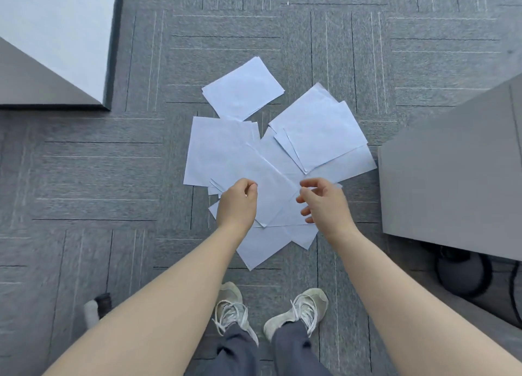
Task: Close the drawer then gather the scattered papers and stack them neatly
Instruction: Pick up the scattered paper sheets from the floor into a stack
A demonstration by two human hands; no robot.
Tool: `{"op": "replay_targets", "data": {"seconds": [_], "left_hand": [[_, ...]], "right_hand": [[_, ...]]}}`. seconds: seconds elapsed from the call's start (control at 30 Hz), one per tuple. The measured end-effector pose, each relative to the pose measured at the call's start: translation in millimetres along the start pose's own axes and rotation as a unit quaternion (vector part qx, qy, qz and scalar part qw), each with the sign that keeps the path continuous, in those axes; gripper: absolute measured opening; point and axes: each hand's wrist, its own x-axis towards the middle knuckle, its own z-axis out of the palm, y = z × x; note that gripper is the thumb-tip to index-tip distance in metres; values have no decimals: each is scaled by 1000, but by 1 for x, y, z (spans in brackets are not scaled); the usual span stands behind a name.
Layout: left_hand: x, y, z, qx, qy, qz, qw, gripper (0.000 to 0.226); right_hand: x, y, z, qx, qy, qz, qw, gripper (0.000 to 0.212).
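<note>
Papers point(271, 155): white sheets lie scattered on the grey carpet point(84, 178) in front of your feet, many overlapping at different angles; one small bundle sits a little apart at the far side.
Left hand point(237, 203): your fingers are curled loosely inward, thumb near the fingertips, above the near left part of the pile; you hold no sheet that I can see, and I cannot tell if it touches the paper.
Right hand point(324, 206): your fingers are half bent and a little spread, above the near right part of the pile, nothing gripped.
Cabinet point(452, 172): a grey box stands at your right, just beside the sheets; whether its drawer is closed, I cannot tell.
Shoes point(268, 310): pale sneakers stand near the closest sheet.
White panel point(56, 36): stands at the far left, well apart from the sheets.
</note>
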Motion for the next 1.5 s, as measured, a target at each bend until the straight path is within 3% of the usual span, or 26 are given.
{"op": "replay_targets", "data": {"seconds": [0.33,0.6,0.8,0.9,1.03,1.13,1.23,1.4,1.5], "left_hand": [[88,-146,60,-74,5,-104,992,14],[167,-213,115,-47,19,-169,984,16],[226,-253,142,-124,44,-253,959,16],[249,-266,149,-212,73,-292,930,34],[260,-268,158,-273,83,-304,909,12],[264,-269,161,-302,91,-303,899,16],[264,-266,161,-324,86,-301,893,19],[273,-276,164,-305,78,-265,911,34],[270,-275,164,-271,48,-225,935,21]], "right_hand": [[116,120,78,-130,-29,-2,991,19],[225,191,97,-284,-41,-28,957,32],[293,213,111,-368,-34,-39,928,48],[317,217,118,-396,-38,-41,916,56],[339,223,127,-466,-35,-51,883,67],[350,224,128,-488,-25,-46,871,71],[358,224,127,-466,-21,-38,883,73],[361,229,124,-439,-35,-24,897,62],[360,236,125,-428,-47,-24,902,47]]}}
